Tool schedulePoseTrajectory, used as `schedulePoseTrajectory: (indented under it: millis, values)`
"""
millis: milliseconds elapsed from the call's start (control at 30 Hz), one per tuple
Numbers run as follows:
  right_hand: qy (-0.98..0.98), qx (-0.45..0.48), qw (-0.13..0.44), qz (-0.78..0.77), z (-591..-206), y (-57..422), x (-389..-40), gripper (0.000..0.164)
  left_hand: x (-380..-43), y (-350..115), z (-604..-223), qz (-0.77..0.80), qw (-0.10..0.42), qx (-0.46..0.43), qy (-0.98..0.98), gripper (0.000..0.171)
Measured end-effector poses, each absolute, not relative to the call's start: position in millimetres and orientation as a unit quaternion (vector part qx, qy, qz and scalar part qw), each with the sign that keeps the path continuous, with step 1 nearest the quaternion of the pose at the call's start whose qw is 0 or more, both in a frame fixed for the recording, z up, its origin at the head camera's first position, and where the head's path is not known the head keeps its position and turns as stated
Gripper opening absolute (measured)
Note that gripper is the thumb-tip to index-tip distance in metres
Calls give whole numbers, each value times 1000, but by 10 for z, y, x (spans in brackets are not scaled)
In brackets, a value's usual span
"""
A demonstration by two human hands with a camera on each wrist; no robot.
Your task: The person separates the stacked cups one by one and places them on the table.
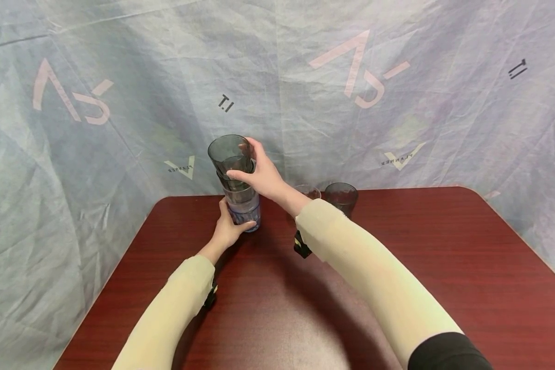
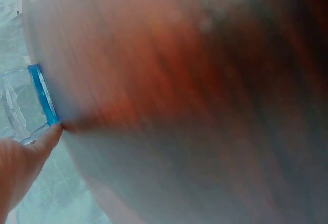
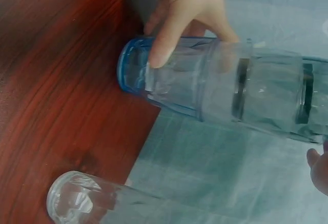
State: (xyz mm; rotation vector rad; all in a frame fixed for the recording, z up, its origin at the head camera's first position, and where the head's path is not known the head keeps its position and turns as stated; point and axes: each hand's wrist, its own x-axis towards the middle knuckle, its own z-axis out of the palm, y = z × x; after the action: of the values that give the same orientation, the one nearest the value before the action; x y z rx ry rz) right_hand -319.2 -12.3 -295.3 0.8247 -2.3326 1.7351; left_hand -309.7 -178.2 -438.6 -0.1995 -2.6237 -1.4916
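Towards the table's (image 1: 421,246) back-left corner, the left hand (image 1: 228,228) grasps the stack's blue-tinted bottom tumbler (image 1: 250,216), presumably steadying it. The right hand (image 1: 267,176) clasps the smoky top tumbler (image 1: 224,155), apparently aligning it.

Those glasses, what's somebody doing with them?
Someone is holding a tall stack of glasses, one nested in another, with both bare hands. The left hand grips the blue-tinted glass at the bottom, and the right hand holds the smoky top glass, whose mouth faces up. The stack's base looks to be on the red-brown table. Off to its right, a clear glass and a dark glass stand apart from the stack.
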Motion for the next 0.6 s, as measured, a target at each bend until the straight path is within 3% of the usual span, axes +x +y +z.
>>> schedulePoseTrajectory:
  millis: [600]
  values:
    - [-727, 293, 100, 614, -2686, 21, -3034, 81, -3103, -1784, -4402, -486, 69, -69, -869, 100]
